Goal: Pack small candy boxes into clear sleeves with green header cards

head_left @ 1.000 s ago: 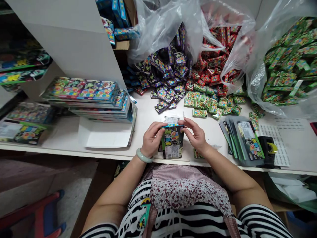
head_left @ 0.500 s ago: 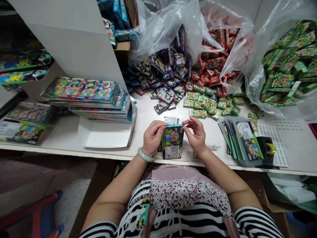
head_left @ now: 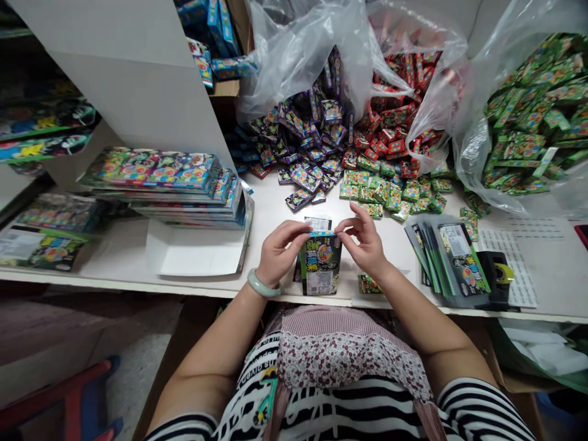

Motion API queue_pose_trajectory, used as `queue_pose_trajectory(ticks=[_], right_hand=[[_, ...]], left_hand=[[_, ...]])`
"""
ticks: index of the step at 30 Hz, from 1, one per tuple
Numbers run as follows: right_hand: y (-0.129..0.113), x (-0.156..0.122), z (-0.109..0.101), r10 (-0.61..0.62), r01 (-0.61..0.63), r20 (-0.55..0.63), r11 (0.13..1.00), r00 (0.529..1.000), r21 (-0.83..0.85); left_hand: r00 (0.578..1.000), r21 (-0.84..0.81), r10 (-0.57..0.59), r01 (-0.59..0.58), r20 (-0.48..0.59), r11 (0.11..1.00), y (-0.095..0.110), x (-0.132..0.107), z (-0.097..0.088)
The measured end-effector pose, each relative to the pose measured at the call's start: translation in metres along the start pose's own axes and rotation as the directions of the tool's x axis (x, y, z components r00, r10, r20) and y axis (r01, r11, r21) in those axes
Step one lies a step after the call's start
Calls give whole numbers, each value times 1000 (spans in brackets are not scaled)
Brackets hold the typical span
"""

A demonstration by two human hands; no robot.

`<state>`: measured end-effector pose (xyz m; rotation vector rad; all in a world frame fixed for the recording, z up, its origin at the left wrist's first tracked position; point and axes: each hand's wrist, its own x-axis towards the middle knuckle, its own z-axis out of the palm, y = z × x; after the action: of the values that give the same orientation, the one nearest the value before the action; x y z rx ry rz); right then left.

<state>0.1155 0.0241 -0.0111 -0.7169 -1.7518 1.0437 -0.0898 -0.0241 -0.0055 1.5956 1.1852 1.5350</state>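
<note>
A small black and green printed box [head_left: 320,264] stands upright at the near edge of the white table [head_left: 275,220]. Its top flap [head_left: 318,223] is raised. My left hand [head_left: 279,251] pinches the box's top left corner, fingers curled. My right hand [head_left: 364,242] pinches the top right edge with thumb and forefinger. A green bangle [head_left: 261,286] circles my left wrist. One small green packet [head_left: 370,284] lies just under my right wrist.
Plastic bags at the back spill purple packets [head_left: 307,147], red packets [head_left: 399,116] and green packets [head_left: 533,116]. Loose green packets [head_left: 390,190] lie mid-table. Flat box blanks [head_left: 452,260] and a tape dispenser [head_left: 498,275] sit right. Stacked cards [head_left: 169,180] sit left.
Both hands have shifted slightly along the box's top edge, and my right hand's fingers have lifted a little. The box stays upright in the same spot.
</note>
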Motion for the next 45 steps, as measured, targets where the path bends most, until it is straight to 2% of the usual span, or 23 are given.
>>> queue_pose_trajectory(ticks=[3, 8, 11, 14, 16, 19, 22, 25, 29, 34, 38, 42, 45], right_hand=[[-6, 0, -3, -90, 93, 77, 995, 993, -42], [-19, 2, -1, 3, 0, 45, 998, 999, -66], [-23, -1, -2, -36, 41, 75, 997, 997, -70], [-25, -6, -3, -54, 55, 13, 991, 998, -125], [-25, -10, -2, -21, 20, -4, 988, 1000, -154], [-24, -11, 0, 11, -11, 0, 984, 1000, -178], [-26, -10, 3, 49, -54, -46, 992, 998, -111], [-30, -6, 5, 147, -148, -78, 989, 986, -13], [-36, -1, 5, 259, -256, -69, 965, 963, 47], [-40, 0, 4, 287, -284, -78, 958, 955, 44], [-43, -5, -1, 212, -218, -89, 973, 973, -74], [-43, -13, -9, 10, -10, -1, 979, 1000, -203], [-39, -20, -15, -131, 149, 87, 957, 988, -248]], left_hand=[[995, 73, 67, -72, 74, 995, 7, 4, -4], [990, 77, 101, -109, 101, 991, 15, 9, 5], [970, 113, 189, -208, 156, 972, 14, 6, 4], [948, 123, 246, -273, 200, 954, 12, 4, -1], [950, 103, 236, -261, 206, 960, 11, 3, -1], [972, 80, 180, -193, 152, 978, 12, 5, 5], [990, 58, 98, -104, 97, 993, 14, 9, 12], [997, 49, 21, -24, 74, 999, 16, 12, 16], [994, 38, -31, 27, 100, 999, 19, 15, 15], [987, -14, -24, 26, 158, 1000, 22, 18, 11], [960, -60, 39, -23, 278, 998, 23, 22, 5], [936, -65, 87, -69, 340, 996, 23, 22, -2], [927, -38, 116, -109, 357, 993, 22, 21, -6]])
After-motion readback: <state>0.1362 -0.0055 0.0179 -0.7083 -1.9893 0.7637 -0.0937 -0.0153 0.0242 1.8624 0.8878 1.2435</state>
